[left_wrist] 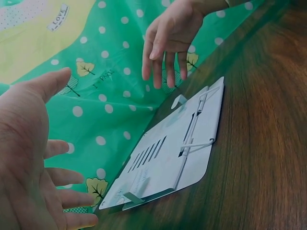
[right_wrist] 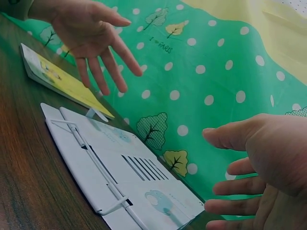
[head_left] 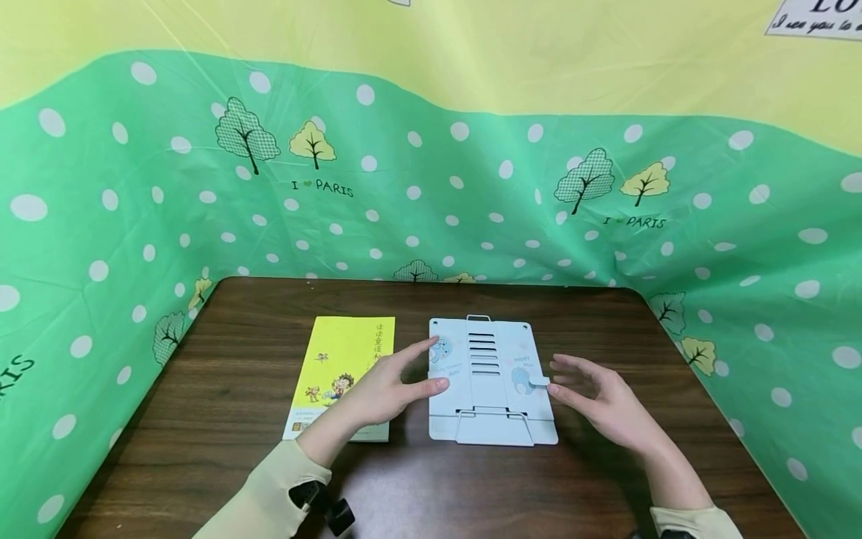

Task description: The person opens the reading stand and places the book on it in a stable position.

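A pale blue metal book stand (head_left: 450, 408) lies folded flat on the table, with a column of slots, cartoon prints, a wire ledge at its near edge and a small page clip (head_left: 539, 381) sticking out on the right. My left hand (head_left: 380, 391) hovers at the stand's left edge, fingers spread and holding nothing. On the other side my right hand (head_left: 609, 408) is held beside the clip, its fingers extended and parted. In the left wrist view both hands are raised over the stand (left_wrist: 163, 158), palms facing inward. Left of it lies a yellow book (head_left: 337, 344), partly covered by my left hand.
The dark wood-grain table (head_left: 256, 314) carries the book and the stand. A green and yellow printed cloth (head_left: 458, 180) hangs behind it and along both sides. Black straps with small devices (head_left: 323, 505) sit on the wrists.
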Motion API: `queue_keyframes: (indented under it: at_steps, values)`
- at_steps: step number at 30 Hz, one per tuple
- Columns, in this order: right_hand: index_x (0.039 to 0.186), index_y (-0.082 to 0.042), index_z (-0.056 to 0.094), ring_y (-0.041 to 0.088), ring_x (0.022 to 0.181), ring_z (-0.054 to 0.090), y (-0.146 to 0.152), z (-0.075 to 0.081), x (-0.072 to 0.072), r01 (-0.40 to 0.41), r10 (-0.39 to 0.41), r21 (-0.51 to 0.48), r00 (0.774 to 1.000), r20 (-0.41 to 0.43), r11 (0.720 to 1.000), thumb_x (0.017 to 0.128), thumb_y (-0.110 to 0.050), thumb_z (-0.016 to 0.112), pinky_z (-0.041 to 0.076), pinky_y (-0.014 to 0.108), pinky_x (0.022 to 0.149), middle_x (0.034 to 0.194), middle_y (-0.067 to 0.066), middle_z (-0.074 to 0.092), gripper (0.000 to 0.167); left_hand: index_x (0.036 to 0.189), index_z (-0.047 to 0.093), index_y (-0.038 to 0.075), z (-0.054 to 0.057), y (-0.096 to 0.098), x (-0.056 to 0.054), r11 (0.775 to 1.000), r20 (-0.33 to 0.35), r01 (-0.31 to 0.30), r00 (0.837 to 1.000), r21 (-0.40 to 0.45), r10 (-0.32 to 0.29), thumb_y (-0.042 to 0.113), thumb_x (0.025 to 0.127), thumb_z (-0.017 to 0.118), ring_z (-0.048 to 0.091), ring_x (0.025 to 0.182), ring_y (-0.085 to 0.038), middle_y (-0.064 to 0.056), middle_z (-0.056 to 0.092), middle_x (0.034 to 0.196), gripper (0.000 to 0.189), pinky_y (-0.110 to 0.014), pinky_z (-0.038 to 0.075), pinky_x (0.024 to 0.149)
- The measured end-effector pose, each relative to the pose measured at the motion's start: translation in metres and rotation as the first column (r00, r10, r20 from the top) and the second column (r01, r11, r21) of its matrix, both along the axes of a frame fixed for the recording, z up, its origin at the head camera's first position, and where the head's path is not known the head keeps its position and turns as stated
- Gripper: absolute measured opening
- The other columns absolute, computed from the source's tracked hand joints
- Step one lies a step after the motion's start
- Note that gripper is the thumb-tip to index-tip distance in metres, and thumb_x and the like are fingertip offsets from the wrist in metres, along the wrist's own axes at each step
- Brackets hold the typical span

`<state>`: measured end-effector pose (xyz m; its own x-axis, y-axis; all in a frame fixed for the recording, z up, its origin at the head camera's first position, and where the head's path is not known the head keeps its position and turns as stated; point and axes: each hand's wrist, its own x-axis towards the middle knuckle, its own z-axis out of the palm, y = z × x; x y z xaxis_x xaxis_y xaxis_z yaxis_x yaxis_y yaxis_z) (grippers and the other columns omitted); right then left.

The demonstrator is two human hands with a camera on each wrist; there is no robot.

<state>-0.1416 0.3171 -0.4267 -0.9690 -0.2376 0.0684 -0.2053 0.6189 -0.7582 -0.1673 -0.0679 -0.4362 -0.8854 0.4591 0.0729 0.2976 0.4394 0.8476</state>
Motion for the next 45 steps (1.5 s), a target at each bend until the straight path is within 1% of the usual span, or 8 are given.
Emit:
queue_keyframes:
  at_steps: [10,17,21,25,29,36,41,45]
  values:
    - [0.145,0.003,0.059,0.035,0.121,0.068,-0.001,0.001,0.002,-0.004,0.005,-0.019,0.999,0.034,1.0,0.103,-0.029,0.074,0.057,0.03,0.092,0.139,0.021,0.065,0.055,0.165,0.04,0.018,-0.003,0.003,0.001,0.997,0.057,0.031,0.998,0.073,-0.035,0.057,0.099,0.069,0.044,0.148,-0.025,-0.003,0.045,0.164,0.082,-0.048,0.036,0.12]
    - [0.145,0.005,0.058,0.033,0.12,0.068,-0.002,0.0,0.002,-0.002,0.004,-0.032,0.998,0.069,0.999,0.102,-0.03,0.074,0.057,0.027,0.089,0.141,0.022,0.064,0.057,0.165,0.04,0.02,-0.005,0.005,0.002,0.995,0.086,0.034,0.995,0.09,-0.042,0.057,0.099,0.07,0.046,0.147,-0.027,-0.002,0.043,0.165,0.081,-0.045,0.037,0.12]
    - [0.145,0.005,0.058,0.03,0.119,0.069,-0.004,-0.002,0.002,0.004,0.002,-0.056,0.994,0.109,0.998,0.101,-0.033,0.076,0.057,0.026,0.087,0.141,0.022,0.063,0.06,0.164,0.042,0.025,-0.007,0.006,0.003,0.994,0.111,0.022,0.993,0.105,-0.034,0.056,0.098,0.071,0.05,0.144,-0.03,-0.006,0.046,0.163,0.079,-0.047,0.04,0.117]
    - [0.145,0.006,0.058,0.028,0.116,0.07,-0.005,-0.005,0.002,0.014,-0.004,-0.066,0.988,0.153,0.998,0.101,-0.032,0.076,0.057,0.026,0.087,0.139,0.022,0.064,0.06,0.162,0.044,0.017,-0.01,0.008,0.001,0.989,0.153,0.009,0.988,0.145,-0.031,0.054,0.098,0.073,0.052,0.142,-0.034,-0.016,0.049,0.159,0.08,-0.051,0.044,0.114]
    - [0.144,0.005,0.059,0.028,0.115,0.07,-0.006,-0.008,0.001,0.029,-0.019,-0.054,0.983,0.185,0.998,0.101,-0.033,0.076,0.058,0.03,0.088,0.137,0.021,0.066,0.06,0.161,0.045,0.01,-0.014,0.009,0.0,0.985,0.208,-0.01,0.978,0.173,-0.027,0.052,0.098,0.073,0.053,0.141,-0.034,-0.021,0.053,0.154,0.081,-0.052,0.047,0.111]
    - [0.142,0.003,0.063,0.027,0.117,0.068,-0.007,-0.008,0.002,0.034,-0.022,-0.049,0.976,0.218,0.998,0.101,-0.035,0.075,0.057,0.031,0.088,0.137,0.018,0.067,0.058,0.159,0.048,0.008,-0.016,0.009,0.001,0.978,0.244,-0.034,0.97,0.207,-0.018,0.049,0.098,0.074,0.057,0.138,-0.036,-0.022,0.059,0.148,0.078,-0.052,0.051,0.106]
    - [0.141,0.007,0.061,0.025,0.113,0.071,-0.009,-0.008,0.002,0.02,0.002,-0.092,0.972,0.235,0.996,0.102,-0.033,0.074,0.057,0.028,0.088,0.134,0.019,0.068,0.058,0.158,0.05,0.009,-0.016,0.01,0.003,0.978,0.251,-0.036,0.968,0.207,-0.018,0.05,0.098,0.074,0.061,0.133,-0.032,-0.02,0.063,0.144,0.077,-0.05,0.054,0.102]
    - [0.142,0.011,0.059,0.028,0.114,0.071,-0.01,-0.009,0.002,0.015,0.025,-0.148,0.965,0.261,0.989,0.102,-0.031,0.075,0.06,0.032,0.09,0.134,0.023,0.067,0.059,0.156,0.052,0.01,-0.017,0.012,0.004,0.978,0.249,-0.031,0.968,0.208,-0.022,0.049,0.097,0.075,0.066,0.127,-0.027,-0.019,0.066,0.14,0.074,-0.047,0.056,0.098]
